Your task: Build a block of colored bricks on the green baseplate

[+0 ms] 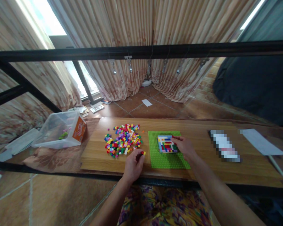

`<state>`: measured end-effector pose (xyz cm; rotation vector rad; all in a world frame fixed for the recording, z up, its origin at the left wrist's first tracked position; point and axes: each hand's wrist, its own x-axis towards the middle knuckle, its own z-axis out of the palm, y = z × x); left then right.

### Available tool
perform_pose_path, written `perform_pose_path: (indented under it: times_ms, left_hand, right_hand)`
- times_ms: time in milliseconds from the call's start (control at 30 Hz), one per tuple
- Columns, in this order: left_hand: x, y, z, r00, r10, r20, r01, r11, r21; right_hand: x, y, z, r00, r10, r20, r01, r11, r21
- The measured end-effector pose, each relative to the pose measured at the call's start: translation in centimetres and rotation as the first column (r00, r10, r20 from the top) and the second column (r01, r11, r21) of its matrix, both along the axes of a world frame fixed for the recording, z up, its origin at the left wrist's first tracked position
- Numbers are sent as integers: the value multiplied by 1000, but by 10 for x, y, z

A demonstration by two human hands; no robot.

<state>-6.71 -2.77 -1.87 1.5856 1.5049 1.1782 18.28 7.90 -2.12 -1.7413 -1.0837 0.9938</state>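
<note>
On the green baseplate [155, 161] stands a block of toy bricks [166, 147], with pale walls and mixed red, yellow, blue and green pieces on top. My right hand [184, 147] reaches to its far right corner, fingertips closed on a small red brick [172, 137]. Whether that brick is pressed down is too small to tell. My left hand [133, 164] is closed beside the baseplate's left edge, with small red and yellow bricks [143, 153] at its fingertips. Just beyond it lies a loose pile of multicoloured bricks [124, 139].
A clear plastic box [53, 142] with an orange label stands left of the wooden board [94, 160]. To the right lie a pixelated dark-edged object [225, 146] and a white sheet [263, 142]. A black metal rail [141, 51] with hanging clips crosses beyond the table.
</note>
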Motion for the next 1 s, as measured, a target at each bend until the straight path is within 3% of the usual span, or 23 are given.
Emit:
perform_pose_path:
  times_ms: [133,233,300,433,500,600,767,1000]
  left_hand:
    - [-3,-1,-2,994,-10,104,11,1000,-9]
    - [-4,0,-8,986,-4,169,5,1000,-7]
    - [-4,1,-10,974,9,227,-7,1000,-11]
    - [-2,2,-6,894,64,443,-20,994,-104]
    - [1,0,-1,847,84,525,3,987,-162]
    - [8,-6,6,800,92,594,33,980,-197]
    - [19,-10,14,720,181,670,-35,973,-226]
    - [22,-7,25,707,160,689,-4,975,-223]
  right_hand:
    - [2,-9,13,997,17,70,-17,1000,10]
    - [-7,-28,26,951,-85,299,35,985,170]
    - [-21,-46,34,931,-86,356,-19,959,283]
    - [-62,-79,41,922,311,229,-366,895,256]
    - [-79,-89,38,899,399,179,-432,875,218]
    - [-96,-97,32,901,421,100,-433,880,193]
    - [-104,-103,31,898,441,4,-436,885,163]
    - [-100,-105,38,889,456,-43,-441,879,181]
